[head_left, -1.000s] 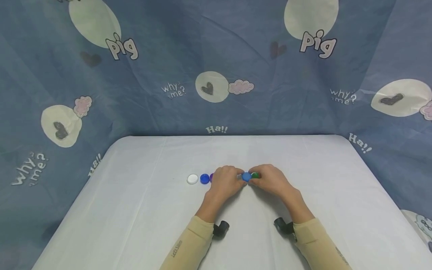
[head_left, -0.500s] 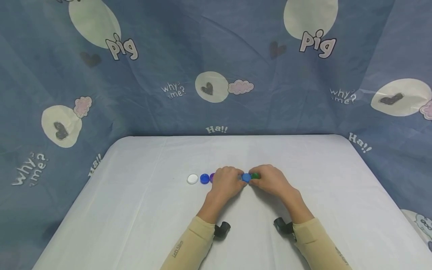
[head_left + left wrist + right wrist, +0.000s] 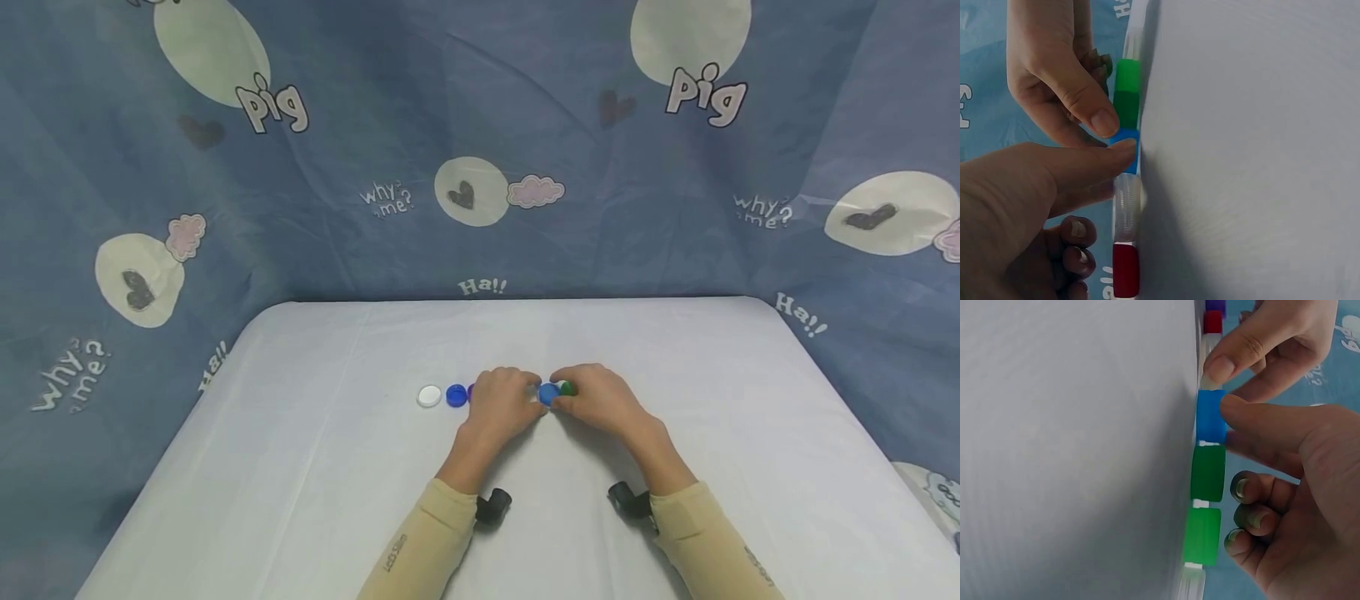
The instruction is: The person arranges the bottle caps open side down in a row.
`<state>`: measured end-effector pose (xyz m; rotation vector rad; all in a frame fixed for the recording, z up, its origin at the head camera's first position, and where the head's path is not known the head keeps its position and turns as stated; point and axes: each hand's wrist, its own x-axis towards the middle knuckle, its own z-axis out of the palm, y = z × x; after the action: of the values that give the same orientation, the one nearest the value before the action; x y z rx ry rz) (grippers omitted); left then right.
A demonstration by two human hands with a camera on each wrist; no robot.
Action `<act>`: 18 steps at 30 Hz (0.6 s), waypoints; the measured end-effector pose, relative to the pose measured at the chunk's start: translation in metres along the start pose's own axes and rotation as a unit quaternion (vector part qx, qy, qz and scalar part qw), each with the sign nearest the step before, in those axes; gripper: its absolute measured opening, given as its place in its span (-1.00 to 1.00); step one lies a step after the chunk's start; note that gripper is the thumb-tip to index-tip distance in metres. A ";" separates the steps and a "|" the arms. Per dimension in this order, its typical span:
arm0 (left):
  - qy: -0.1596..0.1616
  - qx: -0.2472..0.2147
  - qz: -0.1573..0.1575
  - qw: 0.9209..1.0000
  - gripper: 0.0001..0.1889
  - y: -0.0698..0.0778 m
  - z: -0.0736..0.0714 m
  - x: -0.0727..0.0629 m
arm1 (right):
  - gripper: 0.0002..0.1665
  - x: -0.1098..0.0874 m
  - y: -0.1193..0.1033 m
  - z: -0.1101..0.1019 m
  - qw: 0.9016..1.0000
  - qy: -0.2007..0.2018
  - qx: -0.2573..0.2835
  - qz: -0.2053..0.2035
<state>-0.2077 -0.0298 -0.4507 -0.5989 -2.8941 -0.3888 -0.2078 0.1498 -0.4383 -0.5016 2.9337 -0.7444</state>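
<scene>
Behind everything hangs a blue printed cloth (image 3: 315,242). In front of it is the white counter (image 3: 720,358), and from the near side come the L sleeve (image 3: 423,542) and R sleeve (image 3: 708,542), both beige, w/ a dark wrist camera (image 3: 495,507) at each cuff. The L hand (image 3: 501,400) and the R hand (image 3: 600,400) almost meet. Each has thumb & forefinger placed about the light-blue bottle cap (image 3: 549,394), one hand from each side; if they truly pinch it or only touch it, I cannot tell from these pics. The other R fingers are curled, near the green caps.

The light-blue bottle cap sits in the row btwn a clear ribbed cap (image 3: 1124,203) and a dark-green cap (image 3: 1208,473). Farther R is a bright-green cap (image 3: 1202,536); farther L come a red cap (image 3: 1126,270), a purple cap (image 3: 1216,307), a dark-blue cap (image 3: 457,396) and a white cap (image 3: 429,396).

The step in hand is prob. to set the light-blue one straight in line. IMO, to do it well: equal pressure from both thumbs, small moves only, curled fingers away from neighbours, b/c light caps may slide easily. Then release evenly & lift straight up.
</scene>
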 end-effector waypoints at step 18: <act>-0.028 -0.037 -0.046 0.998 -0.40 -0.012 -0.011 -0.008 | -0.52 0.004 -0.013 0.008 1.000 -0.008 -0.011 -0.020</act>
<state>-0.2042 -0.0471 -0.4443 -0.4959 -2.9790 -0.5013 -0.2070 0.1342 -0.4397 -0.5682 2.9278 -0.7091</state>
